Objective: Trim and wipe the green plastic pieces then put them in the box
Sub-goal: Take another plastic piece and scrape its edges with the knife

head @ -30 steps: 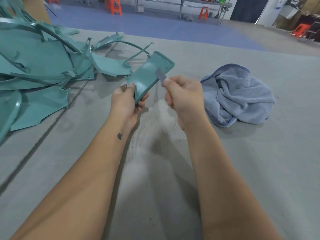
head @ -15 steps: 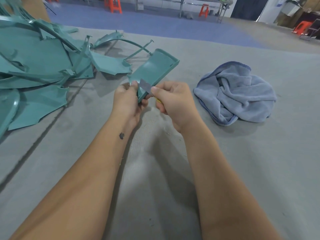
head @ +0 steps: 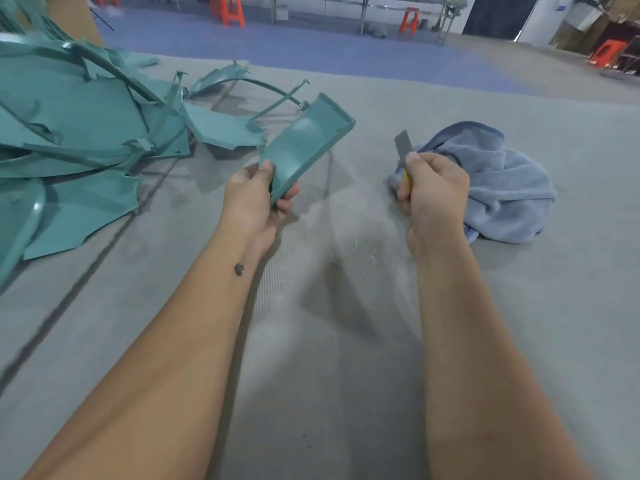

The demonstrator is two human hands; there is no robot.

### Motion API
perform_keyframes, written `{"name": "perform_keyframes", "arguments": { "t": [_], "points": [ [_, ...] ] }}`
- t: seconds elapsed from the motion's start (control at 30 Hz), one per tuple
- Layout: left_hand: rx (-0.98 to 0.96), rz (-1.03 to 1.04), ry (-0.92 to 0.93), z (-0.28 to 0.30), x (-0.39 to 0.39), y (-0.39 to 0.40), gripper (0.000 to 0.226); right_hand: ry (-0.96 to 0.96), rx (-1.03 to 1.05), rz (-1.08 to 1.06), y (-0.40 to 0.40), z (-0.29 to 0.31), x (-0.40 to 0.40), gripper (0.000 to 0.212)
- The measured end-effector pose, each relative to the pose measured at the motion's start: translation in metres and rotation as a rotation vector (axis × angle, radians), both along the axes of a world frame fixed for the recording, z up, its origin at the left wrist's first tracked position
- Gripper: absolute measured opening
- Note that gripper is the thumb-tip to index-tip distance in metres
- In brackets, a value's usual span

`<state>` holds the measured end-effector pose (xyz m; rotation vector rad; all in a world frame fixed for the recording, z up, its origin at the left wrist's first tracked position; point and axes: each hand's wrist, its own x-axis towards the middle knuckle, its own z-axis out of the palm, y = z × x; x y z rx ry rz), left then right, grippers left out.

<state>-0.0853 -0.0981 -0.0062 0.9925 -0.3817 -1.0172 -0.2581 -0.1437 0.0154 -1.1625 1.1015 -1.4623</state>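
Note:
My left hand (head: 254, 199) grips the near end of a rectangular green plastic piece (head: 304, 142) with a raised rim, held tilted above the grey mat. My right hand (head: 431, 188) is curled round a utility knife (head: 404, 150) with a yellow handle; its grey blade points up. The knife is well clear of the piece, off to its right. A crumpled blue cloth (head: 498, 183) lies just behind my right hand. No box is in view.
A big pile of green plastic pieces and sprue strips (head: 79, 133) covers the left of the grey mat (head: 329, 341). Fine shavings (head: 353, 251) lie between my hands. Orange stools (head: 232, 10) and metal tables stand on the blue floor far behind.
My right hand has pulled the knife away from the piece's near edge and moved right, towards the cloth. My left hand still holds the piece.

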Motion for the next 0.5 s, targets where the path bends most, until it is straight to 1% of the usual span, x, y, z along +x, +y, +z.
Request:
{"name": "perform_keyframes", "arguments": {
  "t": [0.07, 0.2, 0.3, 0.37, 0.4, 0.5],
  "points": [
    [0.001, -0.009, 0.037, 0.0, 0.001, -0.001, 0.013, -0.057, 0.019, 0.003, 0.001, -0.004, 0.002, 0.022],
    [0.015, -0.022, 0.076, -0.001, 0.002, -0.001, 0.015, -0.021, -0.042, 0.08, 0.007, 0.001, 0.017, 0.02],
    [0.019, -0.026, 0.064, -0.002, 0.002, 0.0, 0.018, -0.039, -0.105, 0.136, 0.013, 0.003, 0.025, 0.027],
    [0.025, -0.024, 0.057, -0.003, 0.002, 0.001, 0.019, 0.007, -0.119, 0.128, 0.017, 0.004, 0.029, 0.038],
    [0.028, -0.023, 0.063, -0.003, 0.003, 0.001, 0.018, 0.054, -0.139, 0.114, 0.018, 0.005, 0.031, 0.038],
    [0.03, -0.025, 0.078, -0.004, 0.003, 0.0, 0.017, 0.196, -0.229, 0.103, 0.021, 0.006, 0.036, 0.028]
  ]
}}
